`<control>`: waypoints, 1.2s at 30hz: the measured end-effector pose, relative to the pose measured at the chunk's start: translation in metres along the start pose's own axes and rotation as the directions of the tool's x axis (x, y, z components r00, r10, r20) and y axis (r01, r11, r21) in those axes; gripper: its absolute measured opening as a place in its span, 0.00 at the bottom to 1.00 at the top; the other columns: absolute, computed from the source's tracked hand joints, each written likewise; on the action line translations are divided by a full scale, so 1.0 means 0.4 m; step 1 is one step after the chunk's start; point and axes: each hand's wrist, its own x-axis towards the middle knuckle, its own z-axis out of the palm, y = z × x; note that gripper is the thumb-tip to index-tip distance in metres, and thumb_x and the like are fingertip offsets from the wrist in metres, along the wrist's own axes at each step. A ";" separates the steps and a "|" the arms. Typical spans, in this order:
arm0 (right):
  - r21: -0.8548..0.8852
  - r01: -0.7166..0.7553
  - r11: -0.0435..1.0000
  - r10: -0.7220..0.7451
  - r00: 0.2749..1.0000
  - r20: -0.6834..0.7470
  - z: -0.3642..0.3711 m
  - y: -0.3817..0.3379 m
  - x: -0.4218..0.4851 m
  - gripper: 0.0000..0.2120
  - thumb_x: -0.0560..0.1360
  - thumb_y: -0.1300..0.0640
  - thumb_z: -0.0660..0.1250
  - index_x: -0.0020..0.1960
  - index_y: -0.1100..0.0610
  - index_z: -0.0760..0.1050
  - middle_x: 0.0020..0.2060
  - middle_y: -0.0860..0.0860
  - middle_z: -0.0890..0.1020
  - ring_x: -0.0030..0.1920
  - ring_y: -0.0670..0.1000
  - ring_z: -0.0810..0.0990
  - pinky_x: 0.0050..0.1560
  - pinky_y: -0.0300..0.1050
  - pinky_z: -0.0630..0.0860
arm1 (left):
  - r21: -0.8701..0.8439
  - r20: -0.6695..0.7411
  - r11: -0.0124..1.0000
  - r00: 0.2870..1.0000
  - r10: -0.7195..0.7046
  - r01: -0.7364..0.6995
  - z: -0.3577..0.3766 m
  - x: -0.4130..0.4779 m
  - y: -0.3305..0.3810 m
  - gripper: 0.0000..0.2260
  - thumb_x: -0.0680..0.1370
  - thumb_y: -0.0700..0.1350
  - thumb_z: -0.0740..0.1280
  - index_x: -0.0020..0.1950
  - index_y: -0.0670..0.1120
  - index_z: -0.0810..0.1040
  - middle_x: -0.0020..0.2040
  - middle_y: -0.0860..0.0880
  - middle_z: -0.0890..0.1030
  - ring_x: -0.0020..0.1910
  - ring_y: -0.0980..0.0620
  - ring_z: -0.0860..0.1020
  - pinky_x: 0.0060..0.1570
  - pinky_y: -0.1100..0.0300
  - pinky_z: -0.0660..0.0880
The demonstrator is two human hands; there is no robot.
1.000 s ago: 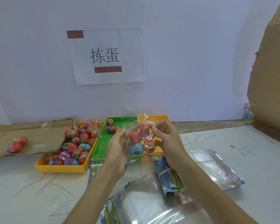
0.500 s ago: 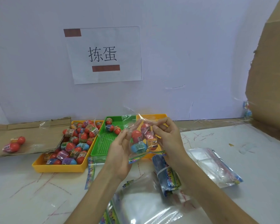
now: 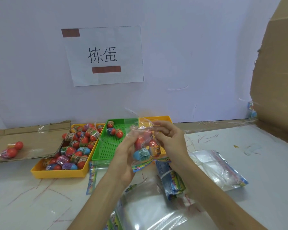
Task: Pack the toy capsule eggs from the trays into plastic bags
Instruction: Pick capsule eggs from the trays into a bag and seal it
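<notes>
A clear plastic bag [image 3: 144, 146] holding several toy capsule eggs hangs in the air over the green tray [image 3: 106, 146]. My left hand [image 3: 125, 156] holds the bag from its left side with fingers along it. At the bag's upper right my right hand [image 3: 168, 138] pinches the top edge. A yellow tray [image 3: 56, 171] at the left is heaped with several red, blue and purple eggs [image 3: 76, 145]. The green tray carries three eggs [image 3: 115, 131] at its far end. Another yellow tray [image 3: 158, 119] lies mostly hidden behind my hands.
Empty bags lie on the white table: a banded bundle [image 3: 171, 180], a loose pile [image 3: 218, 170] at right and more bags [image 3: 148, 211] at the near edge. A filled bag [image 3: 11, 151] rests on flat cardboard [image 3: 28, 140] at left. A cardboard wall [image 3: 276, 80] stands at right.
My left hand slid from pinching the bag's top edge down onto its left side. The bag with the eggs tilted and shifted slightly. My right hand kept its pinch at the top.
</notes>
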 end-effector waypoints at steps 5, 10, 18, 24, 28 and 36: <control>-0.004 0.019 1.000 -0.019 1.000 -0.010 0.000 -0.005 -0.001 0.18 0.77 0.75 0.65 0.51 0.53 0.84 0.48 0.58 0.87 0.46 0.60 0.82 0.49 0.60 0.81 | 0.072 0.016 0.997 0.999 0.036 -0.037 0.004 0.003 -0.005 0.20 0.72 0.50 0.71 0.63 0.50 0.82 0.57 0.47 0.86 0.50 0.54 0.86 0.40 0.58 0.83; 0.001 0.006 1.000 -0.006 0.999 0.052 0.003 -0.007 -0.003 0.18 0.75 0.73 0.66 0.54 0.53 0.84 0.47 0.55 0.87 0.45 0.55 0.83 0.52 0.62 0.79 | 0.072 -0.065 0.996 0.996 0.055 -0.051 -0.007 0.015 -0.013 0.14 0.75 0.42 0.70 0.58 0.52 0.85 0.56 0.43 0.86 0.52 0.43 0.85 0.45 0.50 0.84; -0.107 0.109 0.988 -0.103 0.993 0.062 -0.009 -0.017 -0.002 0.08 0.77 0.62 0.71 0.50 0.50 0.86 0.43 0.45 0.86 0.41 0.41 0.81 0.39 0.32 0.75 | 0.154 -0.029 0.988 0.999 0.014 -0.009 -0.022 0.019 -0.015 0.13 0.77 0.40 0.69 0.54 0.56 0.87 0.53 0.47 0.87 0.49 0.51 0.86 0.37 0.60 0.82; 0.020 0.181 0.983 -0.181 0.956 0.231 -0.007 -0.025 -0.008 0.07 0.77 0.67 0.69 0.48 0.58 0.85 0.51 0.55 0.87 0.56 0.54 0.85 0.52 0.45 0.81 | -0.032 -0.014 0.998 0.998 -0.056 0.056 -0.045 0.036 0.000 0.15 0.69 0.43 0.71 0.55 0.49 0.86 0.57 0.40 0.85 0.51 0.39 0.85 0.49 0.45 0.82; -0.024 0.206 0.978 -0.187 0.927 0.325 -0.004 -0.039 -0.018 0.09 0.75 0.63 0.70 0.45 0.52 0.87 0.47 0.53 0.87 0.53 0.54 0.84 0.47 0.50 0.81 | -0.102 0.017 0.992 0.997 -0.076 0.078 -0.055 0.036 0.009 0.08 0.70 0.41 0.70 0.48 0.47 0.85 0.51 0.41 0.86 0.47 0.42 0.86 0.43 0.49 0.83; -0.049 0.230 0.972 -0.179 0.861 0.476 -0.013 -0.072 -0.021 0.08 0.76 0.65 0.67 0.49 0.59 0.85 0.49 0.53 0.87 0.61 0.51 0.81 0.49 0.45 0.80 | -0.262 0.109 0.946 0.980 -0.168 0.192 -0.052 0.024 0.043 0.10 0.70 0.39 0.70 0.49 0.44 0.76 0.47 0.40 0.85 0.42 0.41 0.86 0.40 0.47 0.84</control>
